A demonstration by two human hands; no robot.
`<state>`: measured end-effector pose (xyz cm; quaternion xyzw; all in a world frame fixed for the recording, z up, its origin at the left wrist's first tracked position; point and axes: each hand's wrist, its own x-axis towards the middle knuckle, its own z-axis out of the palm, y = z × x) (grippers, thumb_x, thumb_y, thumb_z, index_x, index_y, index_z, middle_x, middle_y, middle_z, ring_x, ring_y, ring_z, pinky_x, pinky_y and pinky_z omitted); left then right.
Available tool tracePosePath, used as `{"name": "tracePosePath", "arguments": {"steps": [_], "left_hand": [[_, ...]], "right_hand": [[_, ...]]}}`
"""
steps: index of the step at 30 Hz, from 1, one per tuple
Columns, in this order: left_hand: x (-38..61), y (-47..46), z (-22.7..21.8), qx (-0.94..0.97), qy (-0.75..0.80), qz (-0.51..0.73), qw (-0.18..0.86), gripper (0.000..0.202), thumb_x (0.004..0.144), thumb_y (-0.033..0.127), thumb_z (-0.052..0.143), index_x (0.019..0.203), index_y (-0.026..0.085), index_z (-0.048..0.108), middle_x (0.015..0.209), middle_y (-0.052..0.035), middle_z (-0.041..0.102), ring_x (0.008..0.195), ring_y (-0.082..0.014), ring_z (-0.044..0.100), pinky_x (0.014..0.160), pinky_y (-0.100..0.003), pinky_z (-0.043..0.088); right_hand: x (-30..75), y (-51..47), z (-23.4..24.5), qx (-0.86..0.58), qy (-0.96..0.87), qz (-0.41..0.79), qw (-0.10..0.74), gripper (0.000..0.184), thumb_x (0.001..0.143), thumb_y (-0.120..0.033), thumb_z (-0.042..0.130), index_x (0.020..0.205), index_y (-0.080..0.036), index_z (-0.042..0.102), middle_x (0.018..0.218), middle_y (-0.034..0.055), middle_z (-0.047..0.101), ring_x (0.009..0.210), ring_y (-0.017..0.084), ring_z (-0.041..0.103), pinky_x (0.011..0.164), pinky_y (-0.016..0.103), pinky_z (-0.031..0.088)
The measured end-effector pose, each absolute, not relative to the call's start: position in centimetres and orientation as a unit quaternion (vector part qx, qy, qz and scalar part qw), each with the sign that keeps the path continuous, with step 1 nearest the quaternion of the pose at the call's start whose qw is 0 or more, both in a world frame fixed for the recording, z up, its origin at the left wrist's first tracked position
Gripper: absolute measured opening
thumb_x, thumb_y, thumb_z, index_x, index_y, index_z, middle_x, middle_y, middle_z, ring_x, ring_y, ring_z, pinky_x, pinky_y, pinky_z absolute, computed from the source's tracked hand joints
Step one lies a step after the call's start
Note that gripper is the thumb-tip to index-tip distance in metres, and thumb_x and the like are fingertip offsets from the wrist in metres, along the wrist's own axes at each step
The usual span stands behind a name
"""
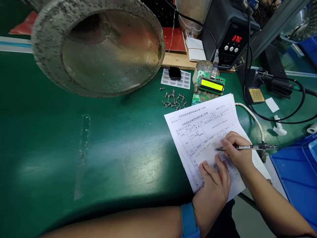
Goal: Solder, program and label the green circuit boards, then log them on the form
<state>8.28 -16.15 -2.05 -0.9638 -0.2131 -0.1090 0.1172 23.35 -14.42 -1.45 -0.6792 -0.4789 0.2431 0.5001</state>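
Observation:
A black-and-clear pen (247, 147) is pinched in my right hand (239, 153), its tip at handwriting midway down a printed form (183, 132). My left hand (214, 185) lies on the form's lower part with fingers extended, pressing the sheet against the green bench; a blue band (189, 219) circles that wrist. Another sheet shows beneath the form's edge. Just beyond the paper's top is a green circuit board with a lit yellow display (211, 85), partly covered by the sheet.
Loose screws (173, 99) and a label sheet (164, 79) with a black watch-like object (174, 73) lie left of the board. A magnifier lamp (49, 59) overhangs the upper left. Behind stands a soldering station (226, 36) reading 370; cables and a blue bin (292, 165) are right.

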Motion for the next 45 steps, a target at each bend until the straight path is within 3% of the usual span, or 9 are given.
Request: {"name": "tracePosePath", "arguments": {"steps": [11,45], "left_hand": [[8.32,-16.10,-2.25,-0.962,-0.210,-0.121,0.126,0.043,0.089,0.039,0.051,0.120,0.011,0.059,0.115,-0.0163,0.065,0.087,-0.0305,0.068,0.073,-0.044,0.059],[8.06,-15.86,-1.46,-0.966,-0.208,-0.096,0.116,0.046,0.086,0.041,0.054,0.120,0.011,0.058,0.117,-0.0144,0.064,0.088,-0.0331,0.067,0.074,-0.045,0.059]], "right_hand": [[23.04,-14.02,-1.04,-0.674,-0.547,0.201,0.454,0.034,0.079,-0.014,0.059,0.048,-0.019,0.046,0.053,-0.0038,0.048,0.051,0.009,0.045,0.049,0.026,0.038],[22.96,-13.71,-1.32,-0.688,-0.500,0.160,0.500,0.038,0.080,-0.010,0.057,0.048,-0.019,0.039,0.051,-0.0048,0.041,0.051,0.009,0.040,0.051,0.027,0.034]]}}
